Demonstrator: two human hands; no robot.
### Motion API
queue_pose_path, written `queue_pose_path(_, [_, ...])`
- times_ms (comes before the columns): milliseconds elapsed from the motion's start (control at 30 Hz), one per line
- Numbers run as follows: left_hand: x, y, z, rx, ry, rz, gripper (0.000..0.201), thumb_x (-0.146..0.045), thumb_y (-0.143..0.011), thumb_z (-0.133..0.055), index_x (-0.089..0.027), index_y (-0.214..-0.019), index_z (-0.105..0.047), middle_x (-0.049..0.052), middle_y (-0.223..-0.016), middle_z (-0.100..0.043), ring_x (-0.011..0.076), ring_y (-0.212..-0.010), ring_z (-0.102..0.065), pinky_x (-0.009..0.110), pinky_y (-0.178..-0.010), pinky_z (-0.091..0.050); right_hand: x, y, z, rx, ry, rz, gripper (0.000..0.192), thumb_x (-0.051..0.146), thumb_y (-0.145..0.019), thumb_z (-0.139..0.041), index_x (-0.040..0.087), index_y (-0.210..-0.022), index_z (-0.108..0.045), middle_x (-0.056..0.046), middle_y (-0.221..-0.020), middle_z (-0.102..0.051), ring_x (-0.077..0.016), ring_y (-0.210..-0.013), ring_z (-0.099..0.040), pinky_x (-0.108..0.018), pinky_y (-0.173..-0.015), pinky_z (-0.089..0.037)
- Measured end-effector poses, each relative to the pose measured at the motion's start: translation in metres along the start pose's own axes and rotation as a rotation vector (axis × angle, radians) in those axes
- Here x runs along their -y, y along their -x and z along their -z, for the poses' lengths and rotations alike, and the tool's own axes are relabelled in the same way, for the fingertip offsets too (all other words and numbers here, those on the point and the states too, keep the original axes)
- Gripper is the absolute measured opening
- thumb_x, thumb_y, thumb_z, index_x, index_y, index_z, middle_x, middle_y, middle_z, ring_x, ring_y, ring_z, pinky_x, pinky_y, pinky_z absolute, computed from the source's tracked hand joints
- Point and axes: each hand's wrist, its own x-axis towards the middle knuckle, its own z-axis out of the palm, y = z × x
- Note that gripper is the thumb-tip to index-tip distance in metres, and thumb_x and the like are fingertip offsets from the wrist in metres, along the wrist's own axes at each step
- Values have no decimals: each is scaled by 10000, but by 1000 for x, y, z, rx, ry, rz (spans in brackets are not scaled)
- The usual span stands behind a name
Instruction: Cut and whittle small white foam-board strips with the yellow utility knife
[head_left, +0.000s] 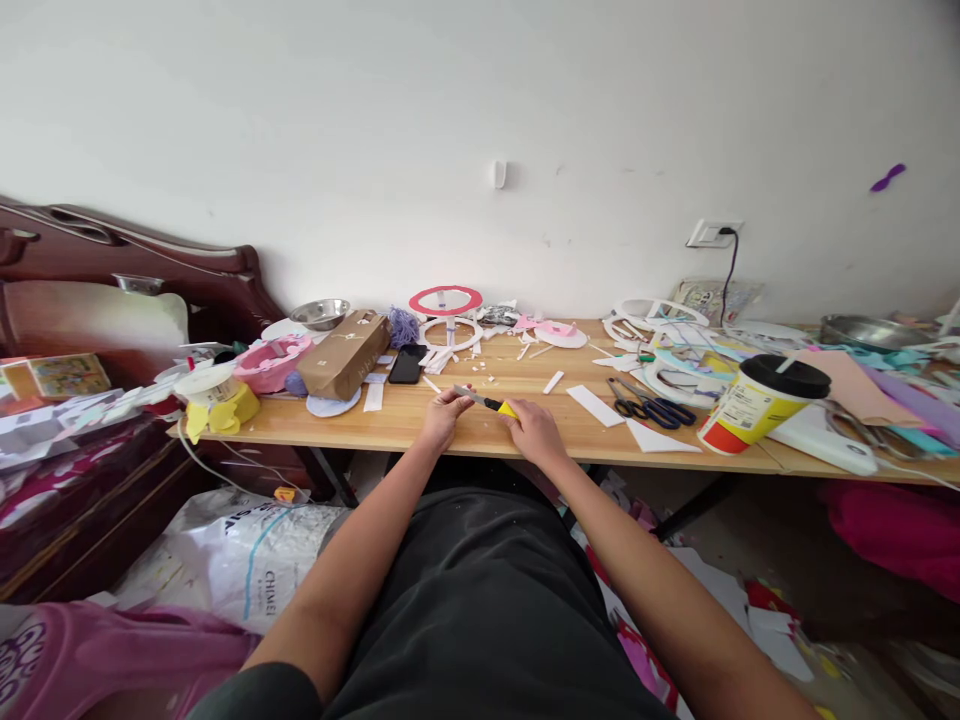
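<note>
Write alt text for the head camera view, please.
A person's right hand holds a yellow utility knife, its blade tip at the left hand, over a wooden table littered with paper scraps, beside scissors and a lidded cup.

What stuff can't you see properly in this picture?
- Yellow-handled utility knife: the right hand covers most of the handle, and the left hand hides the blade tip.
- Yellow paper cup with black lid: its printed label is too small to read.
- Steel bowl at far right: paper scraps hide its lower part.
- Wooden table: the right end is cut off by the picture edge.
</note>
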Motion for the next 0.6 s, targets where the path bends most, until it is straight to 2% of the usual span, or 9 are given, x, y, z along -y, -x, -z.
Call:
queue_pose_path(233, [7,-1,-3,3,-3,-62,330,-298,-568,-873,-183,-860,-770,46,-921,-764,242,-1014,-677,432,-1026,-449,1,0,2,-7,-18,14,343,357,-981,-464,221,-1270,-589,-97,-1149,-698,-259,-1025,-613,-369,-863,-424])
queue_pose_path(600, [4,3,-2,42,-36,-96,295,-299,-601,-859,-194,-854,-750,16,-876,-746,208,-925,-686,406,-1001,-465,1,1,2,0,-26,21,353,361,-982,-458,211,-1275,-586,-97,-1165,-692,-248,-1047,-606,-363,-901,-425])
